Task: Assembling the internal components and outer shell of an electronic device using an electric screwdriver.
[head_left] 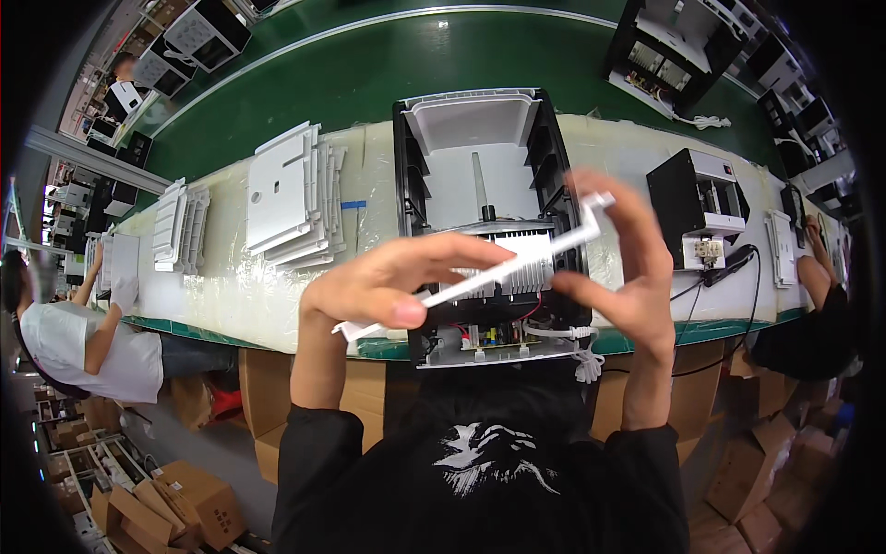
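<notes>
A white plastic panel (pixel 498 271), seen nearly edge-on, slants up to the right above an opened black-and-white appliance housing (pixel 484 185). My left hand (pixel 392 282) grips the panel near its lower left end, with the thumb on the near side and fingers over the far side. Around the panel's upper right end is my right hand (pixel 637 263), slightly blurred, its thumb and fingers spread wide apart. Beneath the panel, the housing shows a white finned part (pixel 517 263), coloured wires and a circuit board (pixel 494 334). A white power cord (pixel 586 360) hangs at its near right corner.
Stacked white panels (pixel 286 198) and a smaller stack (pixel 180 226) lie left on the film-covered bench (pixel 365 157). A black-and-white unit (pixel 697 203) with a black cable stands right. Co-workers sit at both sides. Cardboard boxes (pixel 194 499) lie below; another housing (pixel 678 55) stands beyond.
</notes>
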{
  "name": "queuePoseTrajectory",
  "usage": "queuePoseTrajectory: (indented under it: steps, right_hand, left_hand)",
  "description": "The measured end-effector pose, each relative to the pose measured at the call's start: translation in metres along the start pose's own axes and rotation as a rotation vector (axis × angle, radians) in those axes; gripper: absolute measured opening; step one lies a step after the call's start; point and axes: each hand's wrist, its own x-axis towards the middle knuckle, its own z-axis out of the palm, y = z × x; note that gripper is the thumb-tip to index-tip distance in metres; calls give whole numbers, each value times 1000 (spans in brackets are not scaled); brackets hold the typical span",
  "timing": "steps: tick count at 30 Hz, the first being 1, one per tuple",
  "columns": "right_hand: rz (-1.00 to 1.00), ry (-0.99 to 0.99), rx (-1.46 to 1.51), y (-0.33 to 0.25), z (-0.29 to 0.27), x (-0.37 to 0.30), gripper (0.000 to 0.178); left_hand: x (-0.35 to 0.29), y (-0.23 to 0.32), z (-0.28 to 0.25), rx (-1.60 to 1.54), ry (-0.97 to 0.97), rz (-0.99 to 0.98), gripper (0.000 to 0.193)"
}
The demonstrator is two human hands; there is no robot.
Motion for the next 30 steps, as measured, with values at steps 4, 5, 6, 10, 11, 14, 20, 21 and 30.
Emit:
queuePoseTrajectory:
  steps: [4,5,6,10,11,14,20,21,30]
  right_hand:
    - [225,106,178,20,-3,-10,32]
    - [288,136,185,20,-3,-11,29]
    - [287,131,186,23,-2,-9,29]
    - [223,242,86,52,6,1,31]
    - [245,243,77,55,9,4,32]
    - [263,234,68,67,13,8,34]
    - [277,174,33,84,6,3,34]
    - [319,134,42,82,4,1,35]
    - [284,41,-344,103,-2,6,35]
  left_hand:
    - [2,-25,-28,-303,45,74,66]
    - [-2,-33,-30,-255,304,125,59]
    - [-5,-36,-30,-204,563,175,52]
    - [7,-44,-27,258,735,138,37]
    - [11,-45,-27,251,780,131,36]
    - [11,-54,-32,251,837,123,35]
    - [13,-61,-27,348,840,102,35]
    - [14,-61,-23,367,872,114,35]
    - [18,-86,-13,823,1035,-54,22]
